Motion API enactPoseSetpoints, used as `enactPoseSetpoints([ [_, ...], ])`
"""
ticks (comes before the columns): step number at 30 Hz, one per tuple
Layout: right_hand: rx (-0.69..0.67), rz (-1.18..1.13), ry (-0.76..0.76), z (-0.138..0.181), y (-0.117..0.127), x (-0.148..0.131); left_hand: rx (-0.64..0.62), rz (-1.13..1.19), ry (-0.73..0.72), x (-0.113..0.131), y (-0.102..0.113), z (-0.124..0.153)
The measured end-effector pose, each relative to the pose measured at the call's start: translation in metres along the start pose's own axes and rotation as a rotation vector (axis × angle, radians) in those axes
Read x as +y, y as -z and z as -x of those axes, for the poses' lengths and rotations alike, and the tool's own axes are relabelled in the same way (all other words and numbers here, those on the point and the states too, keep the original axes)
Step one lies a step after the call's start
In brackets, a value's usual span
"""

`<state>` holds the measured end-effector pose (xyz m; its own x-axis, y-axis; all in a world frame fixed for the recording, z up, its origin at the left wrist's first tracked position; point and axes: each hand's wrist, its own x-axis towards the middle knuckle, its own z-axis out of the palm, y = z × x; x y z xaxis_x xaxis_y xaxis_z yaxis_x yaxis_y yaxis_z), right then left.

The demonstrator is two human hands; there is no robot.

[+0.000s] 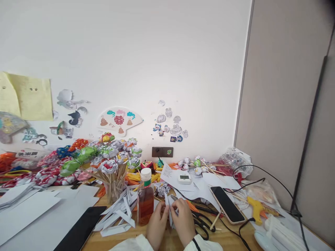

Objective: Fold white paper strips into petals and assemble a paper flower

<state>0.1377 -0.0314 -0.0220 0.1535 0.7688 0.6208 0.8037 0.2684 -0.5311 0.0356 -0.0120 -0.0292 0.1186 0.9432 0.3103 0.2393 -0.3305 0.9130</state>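
Note:
My left hand and my right hand meet at the front middle of the wooden table. Between them stands a narrow folded strip of white paper, pinched by the fingers and thumb of each hand. Its lower end is partly hidden by my fingers. Just left of my left hand is a bottle of amber liquid with a white cap. A heap of folded white paper strips lies beyond the bottle to the left. Black-handled scissors rest beside my right hand.
At left, a black tablet-like slab lies by white paper sheets. Paper flowers on sticks stand in a cup behind. On the right are a phone, a yellow glue gun, loose cables and a small white timer.

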Motion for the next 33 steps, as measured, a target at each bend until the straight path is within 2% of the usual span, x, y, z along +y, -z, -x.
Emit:
enactPoseSetpoints([
  [3, -0.018, 0.006, -0.009, 0.0, -0.001, 0.003, -0.045, 0.053, 0.044, -0.005, 0.001, -0.001],
  [9, -0.056, -0.056, -0.004, 0.003, -0.004, 0.004, -0.041, 0.085, -0.054, -0.004, 0.005, 0.0],
  [15, -0.015, -0.034, -0.026, 0.004, -0.004, 0.005, -0.025, 0.085, -0.08, -0.006, 0.005, -0.001],
  [19, -0.033, -0.049, -0.027, 0.005, -0.006, 0.007, -0.045, 0.046, -0.075, -0.003, 0.005, 0.001],
  [25, -0.054, -0.153, -0.039, 0.005, -0.008, 0.008, 0.004, -0.017, -0.074, -0.003, 0.005, 0.0],
  [33, -0.033, -0.402, -0.148, 0.002, -0.016, 0.019, -0.014, 0.068, -0.013, -0.003, 0.006, -0.001],
])
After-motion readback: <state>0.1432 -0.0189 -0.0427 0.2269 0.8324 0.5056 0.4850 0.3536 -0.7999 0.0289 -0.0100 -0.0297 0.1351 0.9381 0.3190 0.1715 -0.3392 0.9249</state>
